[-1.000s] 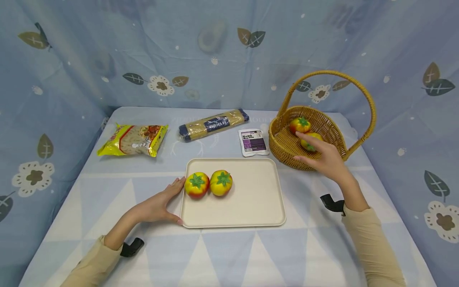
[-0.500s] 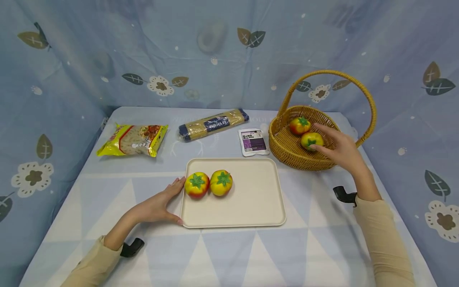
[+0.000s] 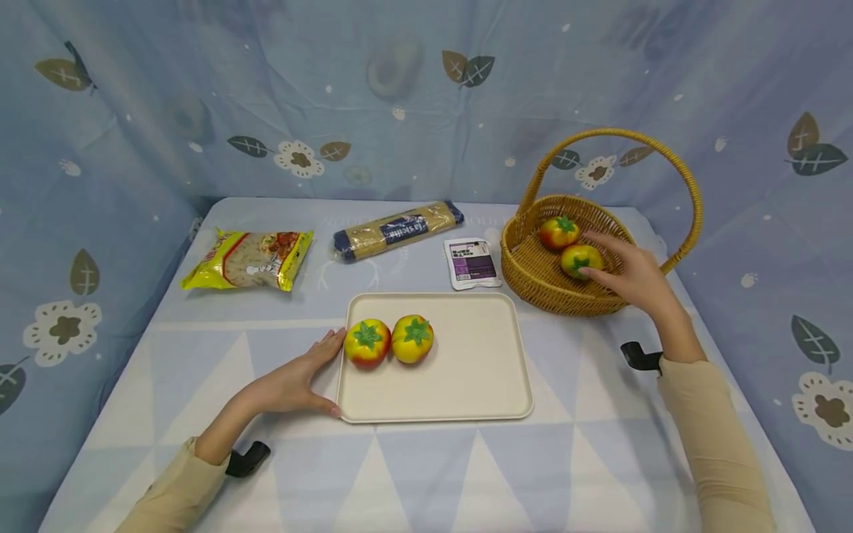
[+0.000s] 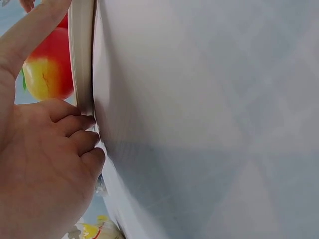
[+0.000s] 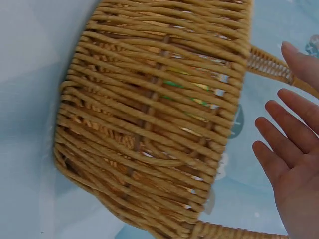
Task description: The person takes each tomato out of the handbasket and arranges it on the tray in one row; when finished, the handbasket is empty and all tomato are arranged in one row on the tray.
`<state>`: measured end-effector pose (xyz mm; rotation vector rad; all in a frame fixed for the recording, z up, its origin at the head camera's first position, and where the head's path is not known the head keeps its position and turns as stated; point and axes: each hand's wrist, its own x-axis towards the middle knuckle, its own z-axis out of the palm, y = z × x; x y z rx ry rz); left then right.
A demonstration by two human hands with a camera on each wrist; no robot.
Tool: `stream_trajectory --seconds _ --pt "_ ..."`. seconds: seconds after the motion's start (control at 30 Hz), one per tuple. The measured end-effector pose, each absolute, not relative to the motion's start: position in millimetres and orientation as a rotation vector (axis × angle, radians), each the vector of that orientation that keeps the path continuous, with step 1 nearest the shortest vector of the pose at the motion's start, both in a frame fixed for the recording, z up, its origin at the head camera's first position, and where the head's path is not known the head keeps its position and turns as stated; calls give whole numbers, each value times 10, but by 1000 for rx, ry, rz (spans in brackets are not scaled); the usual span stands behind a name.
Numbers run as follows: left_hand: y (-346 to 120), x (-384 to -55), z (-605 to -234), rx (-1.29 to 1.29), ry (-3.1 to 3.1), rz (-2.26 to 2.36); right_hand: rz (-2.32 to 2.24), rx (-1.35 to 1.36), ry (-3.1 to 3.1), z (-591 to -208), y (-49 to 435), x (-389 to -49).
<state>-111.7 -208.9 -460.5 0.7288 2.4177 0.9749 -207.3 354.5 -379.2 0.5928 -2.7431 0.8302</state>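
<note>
My left hand [image 3: 293, 379] rests at the left edge of a cream tray [image 3: 466, 363], its thumb and fingers spread along the rim; the left wrist view has fingertips touching the tray's side [image 4: 82, 55]. Two yellow-and-red fruits with green leafy tops, a left one [image 3: 367, 357] and a right one [image 3: 412, 349], lie side by side on the tray. My right hand [image 3: 636, 277] hovers over the right side of a wicker basket [image 3: 540, 289], fingers extended. Inside are a redder fruit [image 3: 556, 235] and a yellower fruit [image 3: 578, 255]; my thumb tip is beside the yellower one, contact unclear.
A yellow snack-like packet [image 3: 249, 260] lies at the back left. Behind the tray are a long pasta pack [image 3: 400, 231] and a small white-and-purple sachet [image 3: 472, 263]. The basket's tall handle [image 3: 620, 135] arches above it. A patterned curtain [image 3: 400, 133] encloses the table.
My right hand has shifted right from above the yellower fruit toward the basket's right side, uncovering that fruit. My left hand and the tray have stayed put.
</note>
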Motion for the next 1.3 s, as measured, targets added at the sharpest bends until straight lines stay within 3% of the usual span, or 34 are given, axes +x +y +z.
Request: stream_trajectory --seconds 1.3 --pt "-2084 -1119 -4617 719 2411 999 797 354 -3103 -4031 3599 -2433"
